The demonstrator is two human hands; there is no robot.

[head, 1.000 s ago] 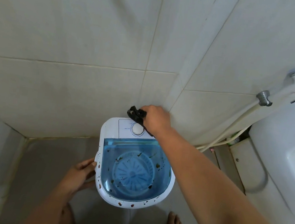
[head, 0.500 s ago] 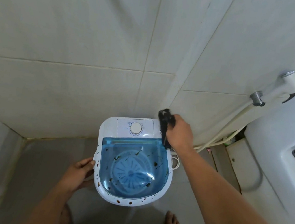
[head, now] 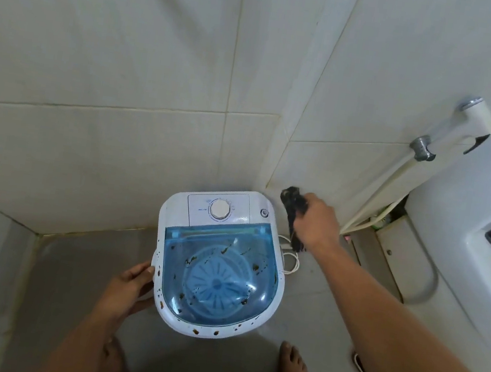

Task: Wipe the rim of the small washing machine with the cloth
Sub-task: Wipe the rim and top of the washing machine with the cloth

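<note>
A small white washing machine (head: 172, 207) with a clear blue lid (head: 219, 273) stands on the floor in the tiled corner. Brown spots dot its white rim (head: 249, 328) along the front and left side, and more specks lie on the lid. A round dial (head: 219, 209) sits on its back panel. My left hand (head: 129, 286) grips the machine's left side. My right hand (head: 318, 222) is closed on a dark cloth (head: 294, 211), held just right of the machine's back right corner, apart from the rim.
A white toilet (head: 466, 223) with a spray hose (head: 386, 186) stands at the right. A white cord (head: 292, 260) lies on the floor beside the machine. My bare foot (head: 293, 366) is in front of it. Tiled walls close the corner behind.
My right hand carried the cloth from the dial panel rightward across the back edge and off past the back right corner. The left hand kept its hold on the left side.
</note>
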